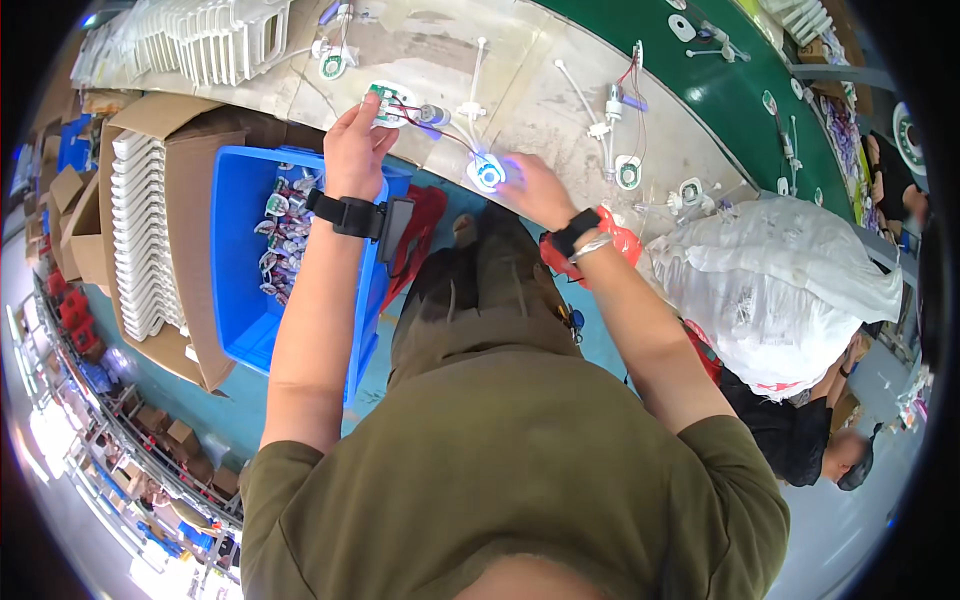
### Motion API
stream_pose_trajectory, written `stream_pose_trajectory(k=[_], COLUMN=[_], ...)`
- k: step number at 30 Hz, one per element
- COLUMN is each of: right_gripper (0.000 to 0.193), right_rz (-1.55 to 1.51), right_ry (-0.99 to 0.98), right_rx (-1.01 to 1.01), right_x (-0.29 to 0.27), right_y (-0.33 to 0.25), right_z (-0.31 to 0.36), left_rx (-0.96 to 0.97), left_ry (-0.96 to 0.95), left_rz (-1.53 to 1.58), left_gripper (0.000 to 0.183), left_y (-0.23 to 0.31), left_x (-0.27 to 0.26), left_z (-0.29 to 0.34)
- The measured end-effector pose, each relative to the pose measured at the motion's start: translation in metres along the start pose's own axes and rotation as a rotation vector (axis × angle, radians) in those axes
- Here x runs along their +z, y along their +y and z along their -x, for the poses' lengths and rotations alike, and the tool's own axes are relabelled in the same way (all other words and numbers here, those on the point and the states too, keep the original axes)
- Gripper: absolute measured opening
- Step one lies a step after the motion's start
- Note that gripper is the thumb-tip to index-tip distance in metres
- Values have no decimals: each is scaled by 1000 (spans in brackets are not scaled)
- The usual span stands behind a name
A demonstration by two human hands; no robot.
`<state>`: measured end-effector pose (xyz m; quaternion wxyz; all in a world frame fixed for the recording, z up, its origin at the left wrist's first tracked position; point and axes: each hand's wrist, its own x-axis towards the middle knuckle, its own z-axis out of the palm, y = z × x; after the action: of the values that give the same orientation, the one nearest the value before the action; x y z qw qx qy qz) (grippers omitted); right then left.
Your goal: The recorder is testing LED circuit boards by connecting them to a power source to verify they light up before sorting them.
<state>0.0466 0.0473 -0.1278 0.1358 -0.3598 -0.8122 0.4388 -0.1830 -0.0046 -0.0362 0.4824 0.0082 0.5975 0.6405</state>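
Note:
Between the fingers and thumb of my left hand (355,150) is a green circuit board (383,101) set in a white oval piece. Red and dark wires run from it past a small silver motor (433,115) to a round white light piece (487,173), which glows blue. My right hand (540,192) grips that light piece at its right edge, over the bench's near edge. Just beyond, a thin white stem with a bracket (473,108) lies on the bench. Right of it is another wired assembly (614,102) with a motor and white end pieces.
Below my left forearm stands a blue bin (230,250) holding several small wired parts. Beside it, a cardboard box (190,220) holds stacked white frames. A green conveyor belt (720,95) runs past the bench (430,40). White plastic bags (780,280) bulge at right; a co-worker (800,440) is beyond.

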Motion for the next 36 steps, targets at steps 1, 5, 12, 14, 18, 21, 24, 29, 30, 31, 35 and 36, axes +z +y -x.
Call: stream_pose_trajectory(k=[1,5,12,14,18,21,24,29,30,31,35,36], right_gripper=[39,50,40,31,25,26,27,30,30,30,29,28], right_rz=[147,499,-363,-732,-1310,-1261,-1240,-1209,-1230,-1247,-1242,-1259], right_ry=[24,98,-325,-339,-227,-245,-287,-428,-494,-531,-654,-708], right_rx=[19,10,398,488,613,620,596,534,501,482,511,479], right_x=[10,28,3,-11,-35,-39,-35,-16,-9,-3,17,21], right_y=[-6,-18,-1,-8,-32,-50,-65,-99,-108,-117,-146,-152], right_z=[5,8,-5,0,5,4,1,-3,-5,-6,-3,-5], left_rx=[10,-7,-11,-3,77,169,255,378,403,440,534,558], left_ry=[-1,24,0,-66,-123,-129,-126,-108,-80,-75,-16,9], left_rz=[2,8,38,87,108,94,91,160,170,177,188,190], left_gripper=[25,26,25,22,18,18,16,16,16,17,18,18], left_y=[0,0,12,19,37,52,67,92,96,101,107,109], left_x=[-2,-8,-10,-9,-6,-10,-21,-57,-66,-76,-115,-124], left_z=[0,0,17,27,49,66,86,121,129,137,163,168])
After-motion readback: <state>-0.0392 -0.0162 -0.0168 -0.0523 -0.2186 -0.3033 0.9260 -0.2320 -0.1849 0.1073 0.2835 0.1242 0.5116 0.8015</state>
